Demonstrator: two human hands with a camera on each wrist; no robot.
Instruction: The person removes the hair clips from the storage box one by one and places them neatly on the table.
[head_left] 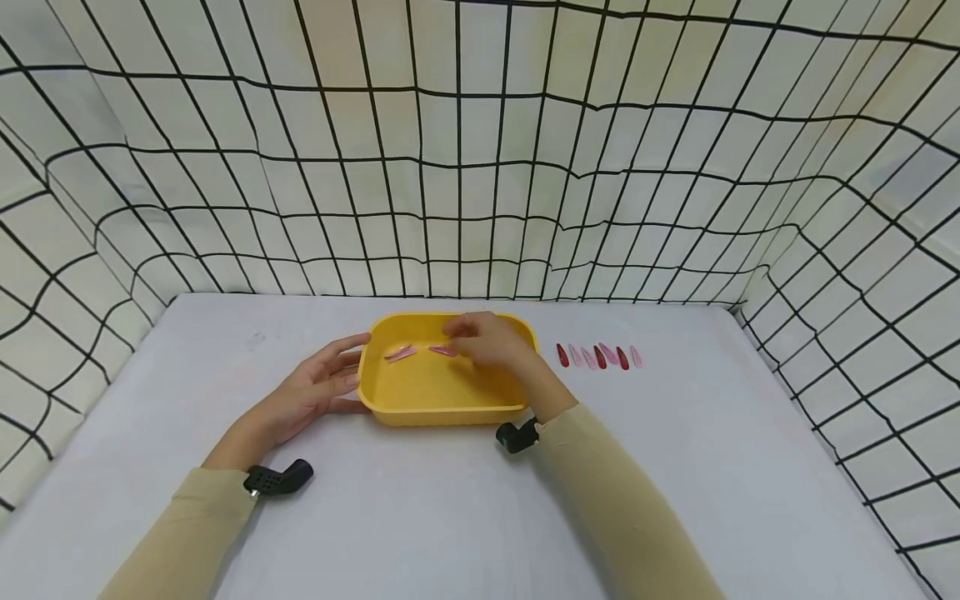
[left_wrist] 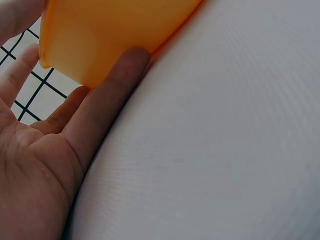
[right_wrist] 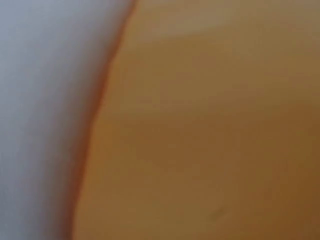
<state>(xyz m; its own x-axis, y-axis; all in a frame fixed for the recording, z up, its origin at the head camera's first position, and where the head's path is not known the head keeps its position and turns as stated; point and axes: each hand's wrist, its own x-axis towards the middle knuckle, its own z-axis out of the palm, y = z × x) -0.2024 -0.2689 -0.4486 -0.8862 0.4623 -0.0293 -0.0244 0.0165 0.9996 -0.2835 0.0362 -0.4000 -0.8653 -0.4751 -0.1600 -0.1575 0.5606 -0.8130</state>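
A yellow plastic tray (head_left: 427,417) sits on the white table in the head view. Inside it lie pink hair clips (head_left: 401,354), a couple close together at the left, and another pink hair clip (head_left: 442,351) just below the right fingertips. My left hand (head_left: 318,385) rests against the tray's left side, fingers extended and spread along the outer wall. The left wrist view shows those fingers (left_wrist: 107,95) touching the wall. Over the tray's right half is my right hand (head_left: 487,340), its fingers bent. Whether it pinches anything is hidden. The right wrist view shows only blurred tray wall (right_wrist: 200,150).
Right of the tray, several red and pink hair clips (head_left: 600,357) lie in a row on the white table (head_left: 405,517). A black grid net (head_left: 457,167) over white cloth stands behind the table and along both sides. Dark wrist cameras (head_left: 279,478) are worn on both wrists.
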